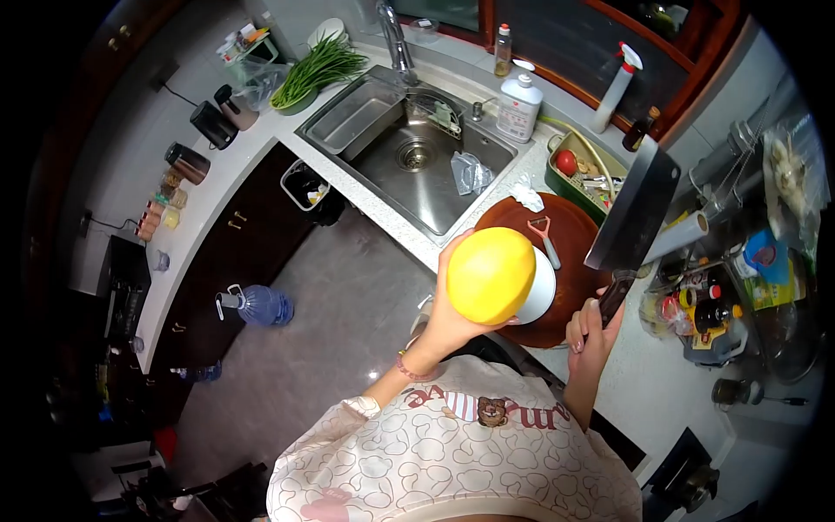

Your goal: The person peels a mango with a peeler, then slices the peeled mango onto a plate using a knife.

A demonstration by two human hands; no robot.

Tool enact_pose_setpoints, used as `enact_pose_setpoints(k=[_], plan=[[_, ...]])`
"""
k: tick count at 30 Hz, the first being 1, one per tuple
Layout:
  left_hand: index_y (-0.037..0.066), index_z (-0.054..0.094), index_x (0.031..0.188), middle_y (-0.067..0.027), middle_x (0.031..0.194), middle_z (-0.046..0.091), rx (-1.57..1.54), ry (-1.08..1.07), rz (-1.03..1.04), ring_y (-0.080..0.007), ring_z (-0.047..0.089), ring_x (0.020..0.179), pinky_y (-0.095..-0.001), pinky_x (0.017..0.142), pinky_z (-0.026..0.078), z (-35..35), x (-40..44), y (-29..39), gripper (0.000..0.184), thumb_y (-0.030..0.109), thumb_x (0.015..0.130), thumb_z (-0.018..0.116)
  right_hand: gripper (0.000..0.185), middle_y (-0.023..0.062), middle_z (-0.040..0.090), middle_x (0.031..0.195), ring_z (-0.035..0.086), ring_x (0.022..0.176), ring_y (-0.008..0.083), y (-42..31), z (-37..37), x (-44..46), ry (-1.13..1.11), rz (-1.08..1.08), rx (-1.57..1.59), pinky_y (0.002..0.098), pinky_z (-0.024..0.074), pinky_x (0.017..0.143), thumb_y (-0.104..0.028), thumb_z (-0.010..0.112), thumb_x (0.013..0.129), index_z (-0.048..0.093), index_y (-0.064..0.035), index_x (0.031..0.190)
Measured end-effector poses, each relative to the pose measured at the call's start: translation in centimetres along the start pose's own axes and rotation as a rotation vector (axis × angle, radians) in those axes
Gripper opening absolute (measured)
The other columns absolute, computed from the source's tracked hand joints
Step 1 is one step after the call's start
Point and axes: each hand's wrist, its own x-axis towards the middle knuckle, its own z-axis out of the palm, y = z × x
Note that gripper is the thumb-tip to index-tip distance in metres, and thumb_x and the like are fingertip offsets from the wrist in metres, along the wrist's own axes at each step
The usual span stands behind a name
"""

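Note:
My left hand (452, 320) is wrapped round a smooth, oval, bright yellow fruit (490, 275), raised over the near left side of a round brown cutting board (570, 300). I cannot tell the fruit's exact kind. In my right hand (595, 335) is a cleaver (639, 209), gripped by its dark handle, the broad blade pointing up and away above the board's right side. Partly hidden behind the fruit is a white bowl (541, 291). A peeler (547, 239) with an orange head and pale handle lies on the board, near a crumpled white tissue (527, 197).
Beyond the board is a steel sink (452, 187) holding a clear plastic bag. A green basket (574, 193) with a tomato and utensils stands behind the board. Bottles (709, 309) crowd the right. Green vegetables (320, 70) fill a bowl left of the tap.

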Motion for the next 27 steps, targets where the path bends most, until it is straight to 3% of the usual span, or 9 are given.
enact_pose_setpoints(k=[3,6,8,12,16,19,22,23,27], plan=[[0.005,0.024,0.140,-0.0108,0.136,0.035,0.084,-0.014,0.129,-0.0228,0.041,0.125,-0.0352,0.105,0.035,-0.8,0.5,0.6,0.115,0.018,0.049,0.094,0.025,0.0008,0.040,0.060,0.032,0.041,0.0054,0.6,1.4,0.4,-0.009,-0.194,-0.113,0.0194,0.0248,0.036,-0.017,0.048,0.098,0.042,-0.0019,0.117],[0.005,0.024,0.140,-0.0103,0.138,0.034,0.012,-0.130,0.075,-0.0228,0.040,0.126,-0.0349,0.105,0.035,-2.8,0.9,-0.3,0.117,0.020,0.049,0.095,0.020,0.0017,0.042,0.062,0.037,0.045,0.0086,1.5,2.6,0.1,0.036,-0.473,-0.214,0.0213,0.0319,0.041,-0.019,0.048,0.098,0.047,-0.0007,0.107],[0.004,0.028,0.138,-0.0096,0.135,0.041,-0.096,-0.196,-0.124,-0.0211,0.043,0.123,-0.0349,0.104,0.036,-4.3,0.7,-1.8,0.113,0.021,0.048,0.095,0.018,0.0025,0.044,0.062,0.042,0.048,0.0111,2.6,3.5,0.3,0.102,-0.672,-0.231,0.0228,0.0370,0.044,-0.018,0.048,0.098,0.048,-0.0011,0.101],[0.002,0.034,0.135,-0.0089,0.128,0.050,-0.157,-0.271,-0.225,-0.0192,0.048,0.118,-0.0346,0.102,0.038,-7.3,2.0,-2.4,0.106,0.021,0.050,0.095,0.009,0.0063,0.053,0.061,0.053,0.056,0.0131,4.9,0.9,0.8,0.090,-0.310,-0.477,0.0258,0.0445,0.053,-0.009,0.048,0.095,0.049,-0.0004,0.092],[0.001,0.041,0.131,-0.0087,0.124,0.055,-0.255,-0.306,-0.249,-0.0185,0.051,0.115,-0.0339,0.100,0.040,-10.1,3.5,-3.2,0.095,0.018,0.054,0.093,0.015,0.0038,0.055,0.059,0.049,0.043,0.0117,4.8,-0.2,1.1,0.206,0.338,-0.696,0.0252,0.0423,0.047,-0.011,0.055,0.091,0.053,-0.0013,0.081],[0.000,0.045,0.128,-0.0086,0.123,0.057,-0.387,-0.301,-0.284,-0.0185,0.053,0.113,-0.0337,0.099,0.041,-12.4,4.6,-5.1,0.089,0.017,0.055,0.093,0.008,0.0053,0.057,0.066,0.055,0.052,0.0145,7.2,-0.4,0.4,0.329,0.313,-0.813,0.0285,0.0450,0.051,-0.008,0.060,0.086,0.057,-0.0007,0.085],[0.001,0.046,0.130,-0.0167,0.119,0.058,-0.419,-0.284,-0.228,-0.0275,0.061,0.102,-0.0340,0.082,0.050,-14.9,5.8,-5.9,0.082,0.016,0.060,0.088,0.018,0.0088,0.059,0.075,0.060,0.064,0.0213,6.3,2.4,0.6,0.226,-0.520,-1.317,0.0318,0.0469,0.059,0.000,0.063,0.079,0.060,-0.0012,0.096],[0.001,0.047,0.129,-0.0165,0.118,0.059,-0.464,-0.251,-0.249,-0.0273,0.061,0.101,-0.0329,0.081,0.050,-15.4,6.1,-5.7,0.081,0.016,0.060,0.088,0.035,0.0112,0.057,0.082,0.059,0.072,0.0286,5.6,3.6,0.6,0.251,-0.478,-1.363,0.0345,0.0470,0.065,0.005,0.065,0.069,0.061,-0.0030,0.102],[0.000,0.044,0.130,-0.0148,0.119,0.057,-0.544,-0.133,-0.293,-0.0266,0.059,0.103,-0.0304,0.080,0.050,-18.2,7.1,-5.8,0.083,0.011,0.060,0.087,0.047,0.0103,0.055,0.077,0.057,0.069,0.0292,3.4,8.2,2.1,0.268,-0.773,-1.573,0.0344,0.0467,0.064,0.005,0.066,0.059,0.063,-0.0052,0.105]])
